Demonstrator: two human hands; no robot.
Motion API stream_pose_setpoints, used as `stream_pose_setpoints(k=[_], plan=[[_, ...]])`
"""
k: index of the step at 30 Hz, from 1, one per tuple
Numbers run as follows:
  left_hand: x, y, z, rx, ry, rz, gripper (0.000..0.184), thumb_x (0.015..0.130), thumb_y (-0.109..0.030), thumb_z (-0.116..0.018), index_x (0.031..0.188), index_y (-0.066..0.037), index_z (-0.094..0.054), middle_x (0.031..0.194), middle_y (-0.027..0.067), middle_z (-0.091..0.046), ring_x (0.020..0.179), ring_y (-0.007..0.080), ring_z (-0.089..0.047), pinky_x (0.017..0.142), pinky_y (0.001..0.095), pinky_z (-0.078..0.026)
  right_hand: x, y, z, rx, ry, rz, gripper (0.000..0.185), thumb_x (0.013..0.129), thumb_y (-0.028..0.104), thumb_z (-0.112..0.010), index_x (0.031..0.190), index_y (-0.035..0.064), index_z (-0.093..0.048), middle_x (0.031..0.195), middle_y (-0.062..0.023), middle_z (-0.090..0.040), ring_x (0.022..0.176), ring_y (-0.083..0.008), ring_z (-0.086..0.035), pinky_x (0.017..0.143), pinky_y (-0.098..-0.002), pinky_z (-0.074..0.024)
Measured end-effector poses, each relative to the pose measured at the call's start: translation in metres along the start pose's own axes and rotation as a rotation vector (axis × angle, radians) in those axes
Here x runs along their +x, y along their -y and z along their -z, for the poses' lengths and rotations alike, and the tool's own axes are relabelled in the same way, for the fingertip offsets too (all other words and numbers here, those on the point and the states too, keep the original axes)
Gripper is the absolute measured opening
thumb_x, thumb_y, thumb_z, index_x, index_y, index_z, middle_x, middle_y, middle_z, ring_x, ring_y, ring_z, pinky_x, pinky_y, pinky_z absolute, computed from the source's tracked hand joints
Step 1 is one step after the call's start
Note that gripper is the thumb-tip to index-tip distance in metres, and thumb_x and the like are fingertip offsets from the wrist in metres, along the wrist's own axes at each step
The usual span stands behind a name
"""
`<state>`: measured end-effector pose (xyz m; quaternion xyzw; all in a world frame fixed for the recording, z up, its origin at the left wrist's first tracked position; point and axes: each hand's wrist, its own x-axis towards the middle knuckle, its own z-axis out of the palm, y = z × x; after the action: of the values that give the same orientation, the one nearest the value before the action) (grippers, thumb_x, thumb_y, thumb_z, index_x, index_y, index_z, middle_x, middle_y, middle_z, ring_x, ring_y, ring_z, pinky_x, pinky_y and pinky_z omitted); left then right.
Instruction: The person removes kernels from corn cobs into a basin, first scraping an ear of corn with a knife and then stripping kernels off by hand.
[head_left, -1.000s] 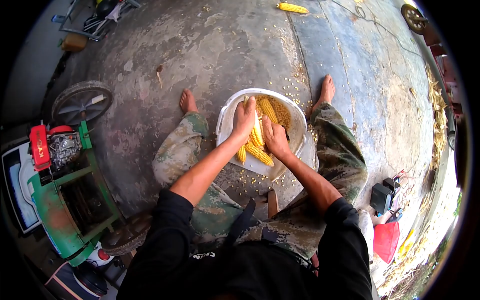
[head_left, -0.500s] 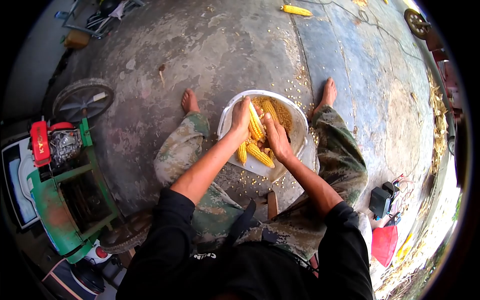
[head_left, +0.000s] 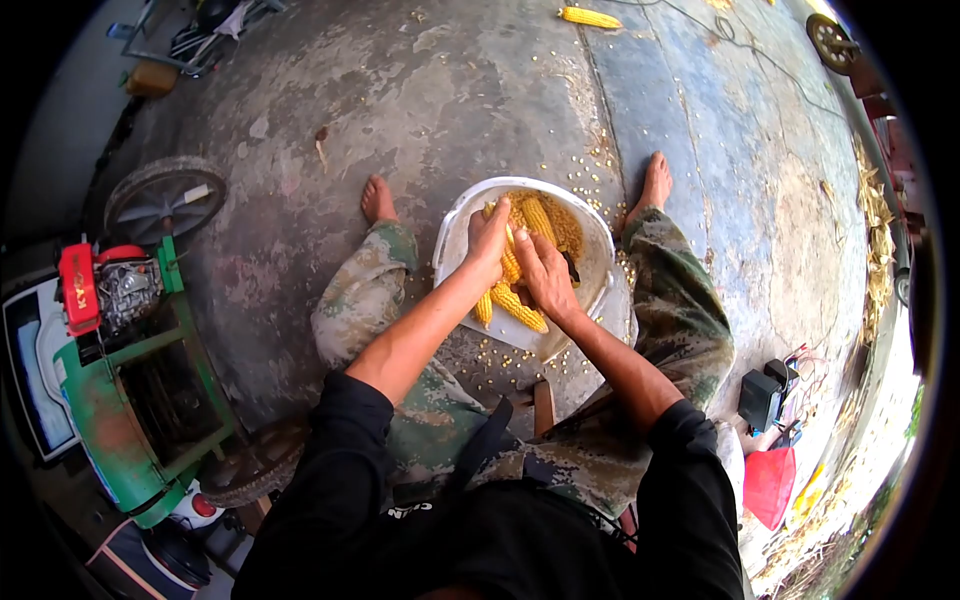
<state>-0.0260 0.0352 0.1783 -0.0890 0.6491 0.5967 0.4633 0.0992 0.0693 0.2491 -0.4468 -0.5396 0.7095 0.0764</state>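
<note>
Over a white bucket [head_left: 604, 235] on the floor between my legs, both hands are on one yellow ear of corn [head_left: 510, 262]. My left hand [head_left: 486, 243] wraps around it from the left. From the right, my right hand [head_left: 546, 274] closes against the same ear, its thumb side pressed to the kernels; some fingers are hidden. Another ear of corn [head_left: 537, 215] lies among loose kernels [head_left: 570, 232] inside the bucket. Closer to me, a further ear [head_left: 520, 311] rests at the bucket's near side, below my hands.
Scattered kernels [head_left: 497, 362] lie on the concrete around the bucket. A lone ear of corn [head_left: 590, 17] is farther off. To the left stands a green machine [head_left: 125, 420] with a red engine [head_left: 80, 285] and wheels. A black box [head_left: 760, 401] and a red bag [head_left: 768, 487] are at right.
My left hand has turned and slid down over the ear, covering more of it. My right hand has shifted slightly left, so the two hands are closer together.
</note>
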Motion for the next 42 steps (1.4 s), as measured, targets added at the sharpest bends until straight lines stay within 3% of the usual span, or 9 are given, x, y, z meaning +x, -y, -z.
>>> stream_pose_setpoints(k=[7,15,22,28,33,35,39,40,42], plan=[[-0.009,0.002,-0.005,0.012,0.061,-0.055,0.046,0.090,-0.031,-0.071,0.120,-0.001,-0.052,0.097,0.0080,-0.058,0.077,0.0158,-0.058,0.064,0.0320,-0.051,0.007,-0.020,0.002,0.131,0.028,-0.099,0.063,0.101,0.055,-0.045,0.127,-0.0010,-0.059,0.068,-0.0042,-0.059,0.047,-0.0124,-0.057,0.038,-0.0267,-0.0413],[-0.010,-0.013,-0.007,-0.053,0.055,0.063,0.041,0.094,-0.049,-0.063,0.101,-0.009,-0.055,0.073,0.0028,-0.054,0.061,0.0152,-0.058,0.055,0.0302,-0.052,0.012,-0.022,0.009,0.208,0.031,-0.064,0.067,0.104,0.055,-0.035,0.117,-0.0024,-0.065,0.060,-0.0026,-0.054,0.041,-0.0113,-0.051,0.038,-0.0268,-0.0405],[-0.008,-0.013,-0.001,-0.098,0.101,0.018,0.034,0.097,-0.038,-0.058,0.102,-0.005,-0.053,0.080,0.0073,-0.055,0.065,0.0191,-0.060,0.063,0.0352,-0.059,0.003,-0.004,0.006,-0.089,0.147,0.062,0.071,0.102,0.056,-0.039,0.125,-0.0084,-0.057,0.072,-0.0134,-0.067,0.055,-0.0178,-0.060,0.054,-0.0337,-0.0493],[0.008,0.007,0.009,0.050,0.105,-0.002,0.051,0.095,-0.042,-0.063,0.124,-0.002,-0.053,0.093,0.0052,-0.054,0.075,0.0150,-0.055,0.062,0.0279,-0.050,0.011,-0.023,0.007,-0.213,0.080,0.143,0.075,0.099,0.061,-0.042,0.091,-0.0097,-0.065,0.066,-0.0149,-0.062,0.059,-0.0202,-0.066,0.057,-0.0333,-0.0535],[0.006,0.009,0.009,0.086,0.060,0.035,0.055,0.096,-0.042,-0.061,0.130,0.001,-0.052,0.116,0.0131,-0.059,0.101,0.0231,-0.058,0.085,0.0388,-0.051,0.007,-0.023,0.008,-0.234,0.071,0.165,0.071,0.100,0.058,-0.040,0.090,-0.0083,-0.063,0.060,-0.0159,-0.060,0.054,-0.0238,-0.067,0.054,-0.0361,-0.0530],[0.011,0.016,0.009,0.071,0.026,-0.011,0.031,0.097,-0.037,-0.061,0.102,-0.006,-0.058,0.081,0.0023,-0.056,0.071,0.0137,-0.057,0.060,0.0304,-0.050,0.013,-0.037,0.008,-0.272,0.037,0.247,0.068,0.101,0.056,-0.039,0.092,-0.0065,-0.062,0.058,-0.0172,-0.059,0.052,-0.0255,-0.066,0.054,-0.0378,-0.0524],[0.001,0.010,0.002,0.074,-0.004,-0.039,0.028,0.098,-0.035,-0.060,0.101,-0.007,-0.058,0.080,0.0021,-0.057,0.071,0.0136,-0.058,0.061,0.0303,-0.050,0.018,-0.051,0.011,-0.365,0.017,0.341,0.052,0.104,0.042,-0.040,0.101,-0.0051,-0.061,0.063,-0.0207,-0.058,0.056,-0.0342,-0.064,0.058,-0.0435,-0.0497],[0.003,0.008,0.005,0.039,0.049,0.023,0.027,0.099,-0.034,-0.060,0.102,-0.007,-0.059,0.080,0.0020,-0.057,0.070,0.0138,-0.058,0.061,0.0305,-0.050,0.021,-0.056,0.007,-0.497,-0.136,0.751,0.042,0.105,0.033,-0.041,0.108,-0.0030,-0.062,0.070,-0.0221,-0.060,0.061,-0.0377,-0.062,0.060,-0.0450,-0.0487],[0.007,0.007,0.005,0.008,0.108,0.044,0.025,0.098,-0.034,-0.060,0.102,-0.009,-0.059,0.079,0.0017,-0.057,0.069,0.0139,-0.058,0.060,0.0313,-0.050,0.023,-0.057,0.009,-0.482,-0.095,0.660,0.044,0.104,0.035,-0.041,0.120,-0.0016,-0.058,0.081,-0.0289,-0.060,0.070,-0.0423,-0.063,0.066,-0.0475,-0.0497]])
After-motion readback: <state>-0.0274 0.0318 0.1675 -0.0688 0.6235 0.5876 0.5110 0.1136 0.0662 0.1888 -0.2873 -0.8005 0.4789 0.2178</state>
